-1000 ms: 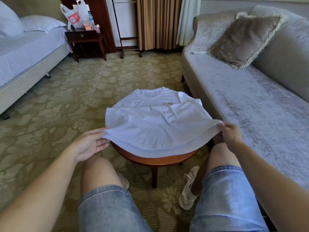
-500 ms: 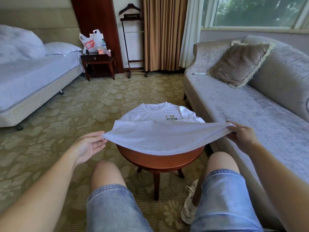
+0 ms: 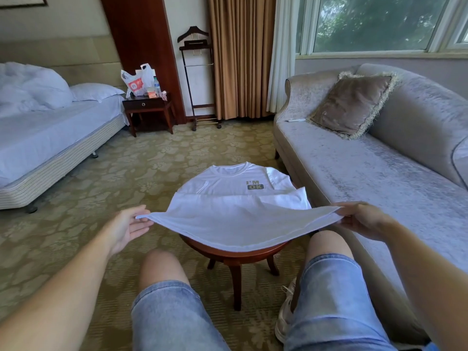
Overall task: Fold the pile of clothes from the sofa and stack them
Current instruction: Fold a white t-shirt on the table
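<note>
A white T-shirt with an "I'M OK" print lies face up on a small round wooden table in front of my knees. Its collar points away from me. My left hand pinches the hem's left corner, and my right hand pinches the hem's right corner. The hem is lifted off the table and stretched taut between both hands. The grey sofa on the right holds no clothes that I can see.
A brown fringed cushion and a small white object lie on the sofa. A bed stands at the left, a nightstand with bags behind it, and a valet stand by the curtains. Patterned carpet surrounds the table.
Both hands have raised the shirt's hem higher and pulled it wider apart. The camera has tilted up, bringing the window and more of the room into view.
</note>
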{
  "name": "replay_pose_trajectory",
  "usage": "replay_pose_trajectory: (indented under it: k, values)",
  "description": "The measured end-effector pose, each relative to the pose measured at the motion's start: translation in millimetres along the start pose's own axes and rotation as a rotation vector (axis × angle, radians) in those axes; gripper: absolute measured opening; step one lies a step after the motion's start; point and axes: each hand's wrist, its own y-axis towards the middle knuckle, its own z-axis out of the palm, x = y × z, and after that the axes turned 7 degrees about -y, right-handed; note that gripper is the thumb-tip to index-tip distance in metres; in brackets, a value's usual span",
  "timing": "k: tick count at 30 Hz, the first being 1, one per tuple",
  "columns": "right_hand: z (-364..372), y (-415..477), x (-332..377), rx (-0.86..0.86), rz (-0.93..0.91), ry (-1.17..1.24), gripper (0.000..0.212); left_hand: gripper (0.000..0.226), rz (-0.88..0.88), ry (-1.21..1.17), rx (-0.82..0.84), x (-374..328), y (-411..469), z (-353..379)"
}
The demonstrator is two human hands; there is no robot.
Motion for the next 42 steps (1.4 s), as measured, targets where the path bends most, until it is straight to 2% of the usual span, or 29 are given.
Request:
replay_pose_trajectory:
  k: [2,6,8,12,17,19,23,28,33,42]
  values:
    - [2.9,1.4,2.0,0.009,-0.005,0.009,0.027,0.014,0.007,0.027,-0.013,1.2,4.9,4.5]
    - [6.8,7.9,3.9,0.045,-0.063,0.066,0.037,0.041,0.039,0.006,-0.004,2.4,12.8,9.5]
    - [6.5,13.4,3.5,-0.025,-0.077,0.107,0.039,0.042,0.066,-0.035,-0.028,2.1,15.5,11.1]
    - [6.8,29.0,2.6,-0.164,-0.082,0.2,0.026,0.035,0.1,-0.089,-0.099,6.5,30.0,6.8]
    - [12.0,42.0,5.2,-0.261,-0.128,0.092,0.012,0.027,0.126,0.007,-0.221,14.5,59.5,2.6]
    - [14.8,47.9,7.1,-0.257,-0.159,0.071,0.012,0.024,0.132,0.06,-0.256,16.6,70.2,3.9]
    - [19.9,64.9,10.1,-0.251,-0.176,0.067,0.012,0.019,0.104,0.09,-0.204,21.5,85.6,9.9]
    - [25.9,84.7,8.4,-0.352,-0.207,-0.008,0.023,0.018,0.12,0.138,-0.271,24.3,95.2,20.9]
    - [32.0,90.1,6.5,-0.371,-0.181,-0.049,0.028,0.015,0.096,0.195,-0.298,25.3,97.6,17.8]
    - [24.8,82.7,9.2,-0.499,-0.159,-0.161,0.016,0.011,0.268,0.474,-0.237,13.3,75.2,15.3]
